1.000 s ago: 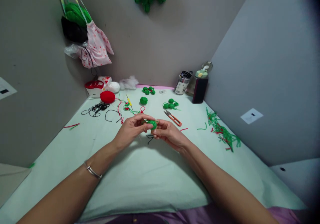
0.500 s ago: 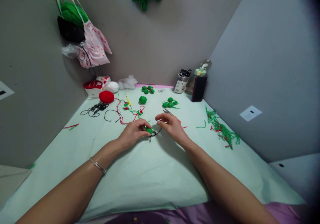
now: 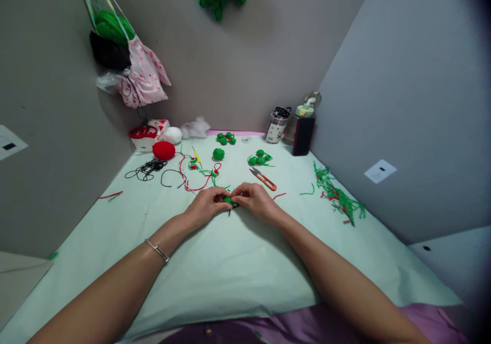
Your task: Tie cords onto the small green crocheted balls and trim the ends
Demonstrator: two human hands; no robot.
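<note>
My left hand (image 3: 208,203) is closed around a small green crocheted piece (image 3: 229,200), of which only a part shows between the fingers. Black cord (image 3: 229,212) hangs from the near side of this piece. Closed in a pinch, my right hand (image 3: 254,200) meets the piece at its right edge, and its fingertips cover some of the cord. Just beyond the right hand lie orange-handled thread snips (image 3: 263,178). Past the left hand, red yarn (image 3: 184,182) and small green-and-red pieces (image 3: 193,163) are spread on the pale cloth (image 3: 226,267).
A red yarn ball (image 3: 163,151), tangled black cord (image 3: 148,169) and a yellow-handled hook (image 3: 197,156) are at left. Green balls (image 3: 260,158) sit toward the back. A pen tin (image 3: 275,128), bottle (image 3: 305,110) and phone (image 3: 303,136) stand back right, with yarn scraps (image 3: 339,196) nearer.
My right hand has moved left and down onto the green piece, and its fingers have closed. The snips, partly covered before, now show fully. My left hand keeps its hold.
</note>
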